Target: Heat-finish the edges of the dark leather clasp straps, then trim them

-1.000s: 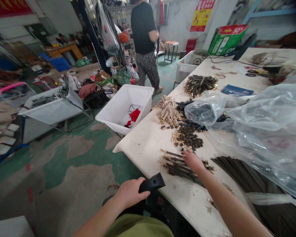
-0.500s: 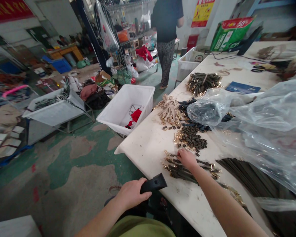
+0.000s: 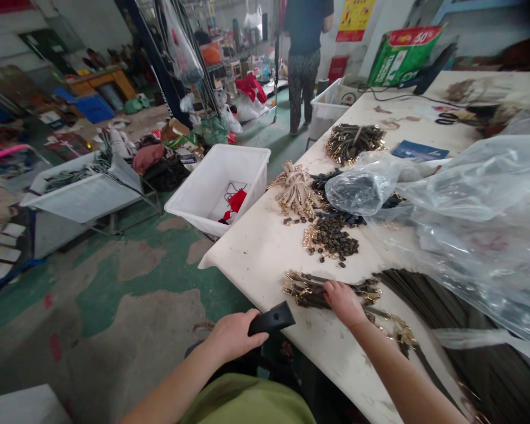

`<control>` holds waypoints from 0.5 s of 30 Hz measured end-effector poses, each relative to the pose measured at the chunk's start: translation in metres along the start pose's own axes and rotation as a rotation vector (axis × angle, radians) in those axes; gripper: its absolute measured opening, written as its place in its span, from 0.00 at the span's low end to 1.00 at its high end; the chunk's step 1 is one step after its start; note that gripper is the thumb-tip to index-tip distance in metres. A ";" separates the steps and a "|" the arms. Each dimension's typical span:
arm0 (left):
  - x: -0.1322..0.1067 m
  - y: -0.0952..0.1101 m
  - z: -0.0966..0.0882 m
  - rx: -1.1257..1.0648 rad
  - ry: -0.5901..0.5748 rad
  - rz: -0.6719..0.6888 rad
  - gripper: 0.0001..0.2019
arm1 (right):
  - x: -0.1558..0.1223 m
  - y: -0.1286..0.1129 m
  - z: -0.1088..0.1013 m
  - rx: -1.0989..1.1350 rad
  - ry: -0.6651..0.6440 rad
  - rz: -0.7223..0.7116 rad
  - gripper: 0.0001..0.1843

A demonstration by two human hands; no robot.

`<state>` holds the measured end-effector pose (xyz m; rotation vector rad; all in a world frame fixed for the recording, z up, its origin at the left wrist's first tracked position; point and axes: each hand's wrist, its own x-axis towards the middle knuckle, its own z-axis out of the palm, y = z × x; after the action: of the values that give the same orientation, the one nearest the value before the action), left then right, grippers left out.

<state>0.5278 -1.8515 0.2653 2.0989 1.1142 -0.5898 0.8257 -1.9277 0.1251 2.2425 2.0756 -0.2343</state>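
Observation:
My left hand (image 3: 235,334) is closed around a black handle-like piece (image 3: 271,318) held just off the near edge of the white table (image 3: 265,253). On the table, my right hand (image 3: 343,301) rests palm down with curled fingers on a row of dark straps with gold buckles (image 3: 311,288). Whether it grips one I cannot see. Just beyond the straps lies a pile of small dark parts (image 3: 333,238).
A large clear plastic bag (image 3: 472,218) covers the table's right side, over dark strips (image 3: 428,300). Beige buckled straps (image 3: 297,191) and another dark bundle (image 3: 354,140) lie farther back. White bins (image 3: 218,188) stand on the floor left of the table. A person (image 3: 306,53) stands at the far end.
My right hand has pulled back toward me along the straps, from near the pile of small parts. The person at the back has walked further away. My left hand has stayed put.

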 end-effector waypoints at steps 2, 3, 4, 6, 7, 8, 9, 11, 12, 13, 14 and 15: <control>-0.003 0.003 0.002 -0.003 0.009 0.009 0.21 | -0.006 0.000 0.004 0.026 0.011 0.002 0.08; -0.005 0.005 0.003 -0.006 0.015 0.010 0.20 | -0.011 0.000 0.006 0.036 0.022 -0.011 0.09; -0.007 0.005 0.004 -0.007 0.021 0.007 0.20 | -0.016 0.000 0.009 0.042 0.039 -0.026 0.10; -0.011 0.006 0.006 -0.004 0.031 0.000 0.20 | -0.028 -0.002 0.016 0.051 0.090 -0.060 0.13; -0.013 0.006 0.007 -0.002 0.036 -0.002 0.20 | -0.034 -0.003 0.020 0.054 0.120 -0.071 0.15; -0.015 0.006 0.009 0.000 0.039 -0.004 0.20 | -0.039 -0.004 0.024 0.058 0.148 -0.075 0.16; -0.017 0.006 0.011 0.000 0.041 -0.004 0.20 | -0.043 -0.006 0.027 0.062 0.170 -0.074 0.17; -0.021 0.005 0.014 -0.002 0.042 -0.002 0.20 | -0.049 -0.009 0.031 0.072 0.191 -0.054 0.18; -0.022 0.005 0.016 -0.003 0.043 -0.004 0.20 | -0.052 -0.010 0.032 0.077 0.193 -0.044 0.19; -0.024 0.005 0.017 -0.004 0.043 -0.005 0.20 | -0.053 -0.011 0.032 0.081 0.191 -0.039 0.19; -0.025 0.006 0.018 -0.001 0.045 -0.009 0.21 | -0.055 -0.012 0.031 0.082 0.186 -0.039 0.20; -0.026 0.006 0.019 0.003 0.046 -0.014 0.21 | -0.057 -0.013 0.029 0.079 0.181 -0.046 0.21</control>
<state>0.5176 -1.8821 0.2716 2.1181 1.1554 -0.5521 0.8074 -1.9869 0.1066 2.3437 2.2464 -0.1222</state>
